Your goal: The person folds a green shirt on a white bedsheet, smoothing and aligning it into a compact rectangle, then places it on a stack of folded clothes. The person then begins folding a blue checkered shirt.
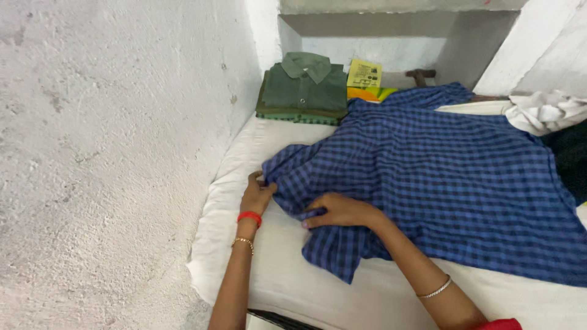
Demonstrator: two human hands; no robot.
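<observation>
Head view, looking down at a white padded bed [287, 287] set against a rough whitewashed wall [110, 153]

Blue checked shirt [440, 177] lies spread over most of the bed, collar end toward the far side, one sleeve [293, 168] drawn out to the near left corner. Cloth looks mostly flat, some wrinkles near the sleeve

Left hand [257, 194] at the sleeve's outer edge, fingers curled round the hem, pinching it; grip closed on the cloth. Red band and thin gold bangle on that wrist. Judged: the pinch holds the sleeve end taut and in place

Right hand [339, 211] lies palm down on the shirt where sleeve meets body, fingers spread and slightly bent, pressing rather than gripping; nothing enclosed in it. Silver bangle on the forearm. Judged: flat pressure pins the fabric so the sleeve can be kept straight against the left hand's pull

Hands are near each other, sleeve cloth between them

Further back, by the wall: a neat stack of folded green shirts [304, 88], collar up, squared at the bed's head. Just beside it a yellow card [364, 73] and a bit of bright cloth under it. Crumpled white cloth [544, 111] at far right, touching the shirt's edge. Grey recessed shelf [391, 30] above
</observation>
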